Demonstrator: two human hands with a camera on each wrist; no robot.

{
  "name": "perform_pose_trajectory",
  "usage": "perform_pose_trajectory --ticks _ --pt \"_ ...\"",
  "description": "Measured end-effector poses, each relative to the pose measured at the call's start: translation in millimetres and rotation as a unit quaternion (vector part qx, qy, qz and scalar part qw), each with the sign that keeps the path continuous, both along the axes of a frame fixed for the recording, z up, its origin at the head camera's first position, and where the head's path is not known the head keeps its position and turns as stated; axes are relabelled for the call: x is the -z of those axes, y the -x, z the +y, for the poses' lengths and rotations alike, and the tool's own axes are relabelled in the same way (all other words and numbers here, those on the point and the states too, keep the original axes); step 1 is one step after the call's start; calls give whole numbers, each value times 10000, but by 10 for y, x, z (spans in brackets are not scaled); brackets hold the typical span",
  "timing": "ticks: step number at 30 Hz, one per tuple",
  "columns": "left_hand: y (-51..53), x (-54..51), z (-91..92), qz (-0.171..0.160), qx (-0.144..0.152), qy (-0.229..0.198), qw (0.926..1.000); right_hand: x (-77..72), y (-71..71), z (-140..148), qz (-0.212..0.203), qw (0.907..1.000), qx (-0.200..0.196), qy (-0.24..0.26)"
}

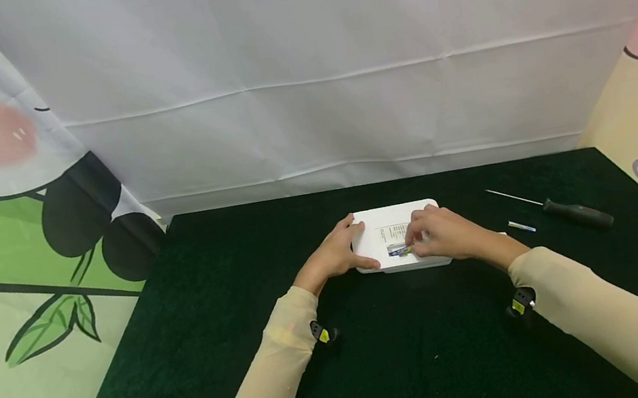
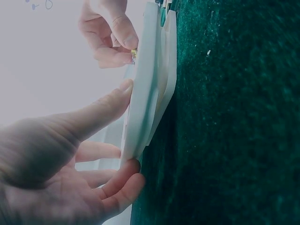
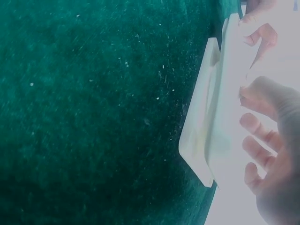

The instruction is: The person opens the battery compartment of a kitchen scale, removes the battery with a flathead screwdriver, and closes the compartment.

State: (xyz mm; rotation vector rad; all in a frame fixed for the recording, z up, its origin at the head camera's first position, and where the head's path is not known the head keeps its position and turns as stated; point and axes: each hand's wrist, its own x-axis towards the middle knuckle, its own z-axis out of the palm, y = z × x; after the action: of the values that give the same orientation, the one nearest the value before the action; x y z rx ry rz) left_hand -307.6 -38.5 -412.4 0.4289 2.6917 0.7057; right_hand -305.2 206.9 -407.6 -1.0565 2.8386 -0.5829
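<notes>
A flat white plastic device (image 1: pixel 370 239) lies on the dark green cloth, printed text on its upper face. A small rectangular battery compartment with a blue-and-yellow battery (image 1: pixel 400 251) shows near its front edge. My left hand (image 1: pixel 336 251) grips the device's left end, thumb on top and fingers at the side. My right hand (image 1: pixel 444 232) is over the compartment, pinching the battery between thumb and fingertip; in the left wrist view a yellow bit of the battery (image 2: pixel 134 56) shows there. The right wrist view shows the device's edge (image 3: pixel 225 103) beside the curled right fingers.
To the right lie a loose slim battery (image 1: pixel 522 226) and a screwdriver (image 1: pixel 578 213) with a dark handle. A small white piece peeks out behind the right wrist, mostly hidden. The green-covered table (image 1: pixel 430 361) ends at a white cloth backdrop (image 1: pixel 320 123).
</notes>
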Motion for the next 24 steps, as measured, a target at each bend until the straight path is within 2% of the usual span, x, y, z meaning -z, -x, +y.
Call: perform_pose_trajectory --ticks 8,24 --pt "-5 -1 -7 -4 4 -66 10000 1 11 -28 -6 10000 -80 14" --pt "-9 -9 -4 -45 0 -74 10000 31 2 -45 -397 9986 -94 322"
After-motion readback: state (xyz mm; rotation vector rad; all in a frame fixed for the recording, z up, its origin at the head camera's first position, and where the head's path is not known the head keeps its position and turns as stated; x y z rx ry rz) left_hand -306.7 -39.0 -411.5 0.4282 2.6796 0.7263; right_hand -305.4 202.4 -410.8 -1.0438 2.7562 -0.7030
